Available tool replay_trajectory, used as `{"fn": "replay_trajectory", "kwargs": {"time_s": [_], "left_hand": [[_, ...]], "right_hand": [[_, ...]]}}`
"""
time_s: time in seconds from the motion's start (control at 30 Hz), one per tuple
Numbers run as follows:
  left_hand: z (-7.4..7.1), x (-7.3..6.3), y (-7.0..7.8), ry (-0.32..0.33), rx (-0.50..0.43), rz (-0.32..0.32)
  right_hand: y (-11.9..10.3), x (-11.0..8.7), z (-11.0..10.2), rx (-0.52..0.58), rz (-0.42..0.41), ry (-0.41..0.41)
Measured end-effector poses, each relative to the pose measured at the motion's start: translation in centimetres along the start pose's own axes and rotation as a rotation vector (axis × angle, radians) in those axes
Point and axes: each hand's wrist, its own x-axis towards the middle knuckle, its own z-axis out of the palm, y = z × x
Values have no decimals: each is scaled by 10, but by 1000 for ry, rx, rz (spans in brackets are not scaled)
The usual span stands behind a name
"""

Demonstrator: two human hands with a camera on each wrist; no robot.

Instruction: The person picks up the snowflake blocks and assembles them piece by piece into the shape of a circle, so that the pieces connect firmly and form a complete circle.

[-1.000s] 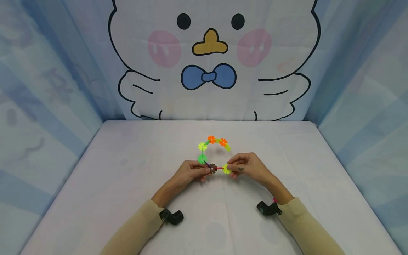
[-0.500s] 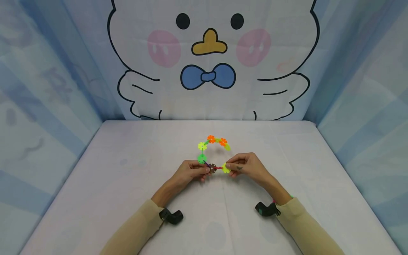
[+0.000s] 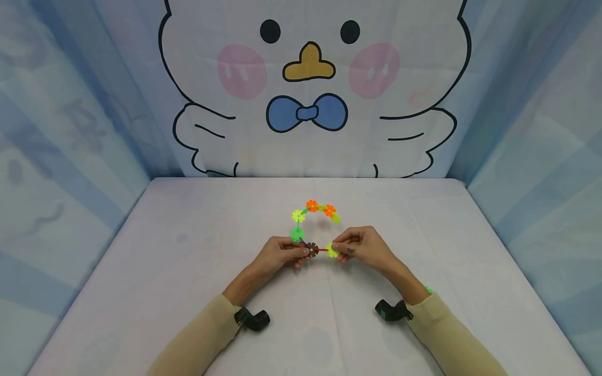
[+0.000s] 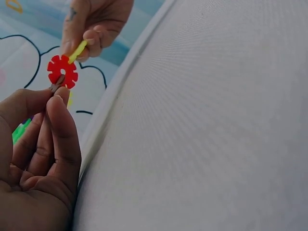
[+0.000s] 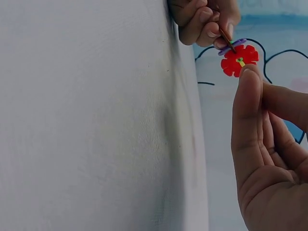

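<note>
A curved chain of notched plastic snowflake discs stands between my hands in the head view. My left hand pinches the brown disc between thumb and fingertips. My right hand pinches a yellow disc. Joining those two is a red disc, seen face-on in both wrist views. From the brown one the chain runs through a purple disc to a green disc, then a yellow-green disc. Two orange discs follow, and a lime disc ends it, apart from the right hand.
A white cloth covers the table beneath the hands. Behind its far edge hangs a backdrop with a cartoon face. A small black camera is worn on the left wrist, another camera on the right.
My right hand has shifted slightly left and nearer to me with the yellow disc. The left hand keeps its grip, almost unmoved; the chain keeps its curve.
</note>
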Motion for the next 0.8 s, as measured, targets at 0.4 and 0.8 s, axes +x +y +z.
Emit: {"fn": "replay_trajectory", "kwargs": {"time_s": [0.4, 0.8], "left_hand": [[0, 0, 1, 39, 17, -1], [2, 1, 1, 106, -36, 18]], "right_hand": [[1, 2, 10, -21, -4, 41], [-2, 0, 12, 19, 32, 2]]}}
